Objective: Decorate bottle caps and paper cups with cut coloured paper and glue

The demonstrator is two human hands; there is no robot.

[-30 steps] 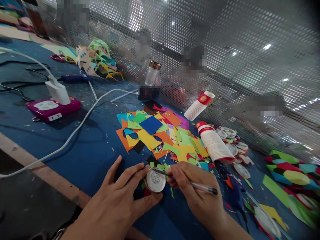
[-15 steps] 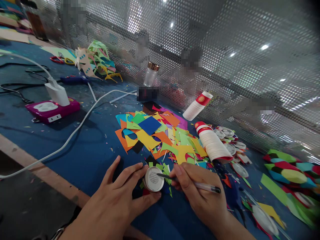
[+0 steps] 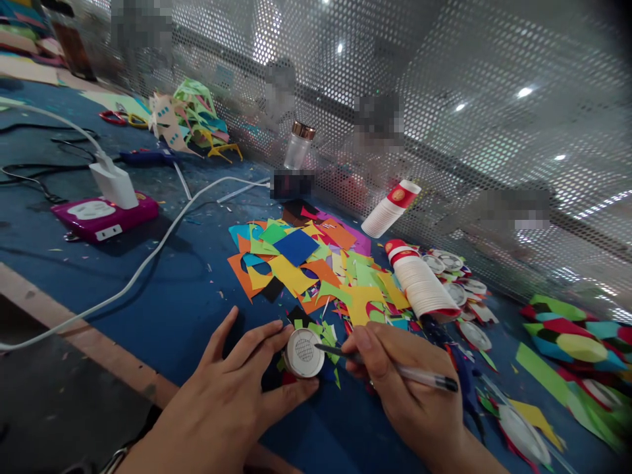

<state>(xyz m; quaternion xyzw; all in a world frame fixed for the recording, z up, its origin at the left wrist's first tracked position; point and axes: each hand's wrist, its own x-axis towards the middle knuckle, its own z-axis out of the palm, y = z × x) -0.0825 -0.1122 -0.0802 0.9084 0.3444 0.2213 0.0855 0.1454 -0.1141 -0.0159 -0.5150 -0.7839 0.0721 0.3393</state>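
Observation:
Between the thumb and fingers of my left hand point(image 3: 241, 378) is a small white paper cup bottom point(image 3: 297, 368), its round face turned up toward me. A circle filled with a dark crosshatched grid is drawn on that face. My right hand point(image 3: 399, 378) grips a black pen point(image 3: 419, 376) in a writing hold, its tip at the right rim of the cup bottom. Scraps of coloured paper point(image 3: 296, 247) lie just beyond both hands, with small green bits beside the cup bottom.
Two stacks of paper cups, one standing tilted point(image 3: 383, 217) and one lying point(image 3: 419, 283), are at the right. Cut cup pieces point(image 3: 474, 334) and a blue glue gun point(image 3: 464, 385) lie nearby. A white cable point(image 3: 162, 240) crosses the left side near a purple power strip point(image 3: 89, 220).
My right hand has shifted slightly right and the pen tip has moved from the grid drawing to the rim. My left hand and the cup bottom are still.

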